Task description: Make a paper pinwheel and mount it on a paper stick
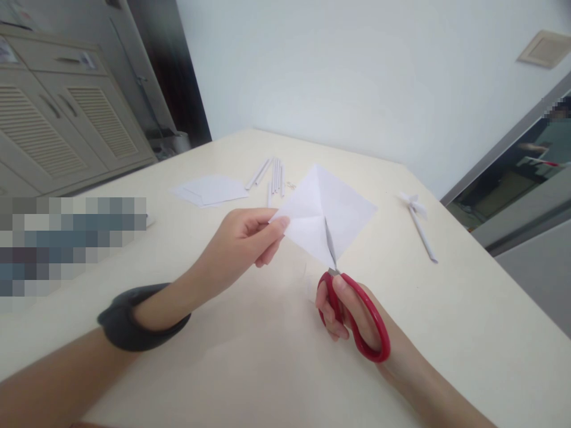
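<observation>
From the head view, the left hand pinches the left corner of a creased white paper, holding it just above the counter. The right hand is closed through the red handles of the scissors, whose blades bite into the paper's lower edge. Farther back lie paper sheets, rolled sticks and, to the right, a pinwheel.
</observation>
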